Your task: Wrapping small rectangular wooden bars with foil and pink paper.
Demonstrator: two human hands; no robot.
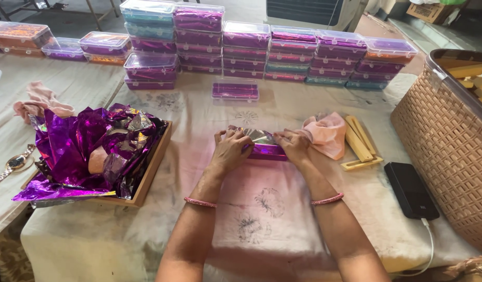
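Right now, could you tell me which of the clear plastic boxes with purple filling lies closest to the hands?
The single flat box lying alone on the cloth, in front of the stacked rows. It is unstacked and sits just beyond both hands.

Far from me, stacked clear boxes of purple foil; at my left, a wooden tray heaped with foil sheets, a wristwatch; at my right, a woven basket, a black phone, wooden sticks, a pink cloth

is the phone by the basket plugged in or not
Plugged in: a white cable runs from the near end of the black phone lying flat on the cloth.
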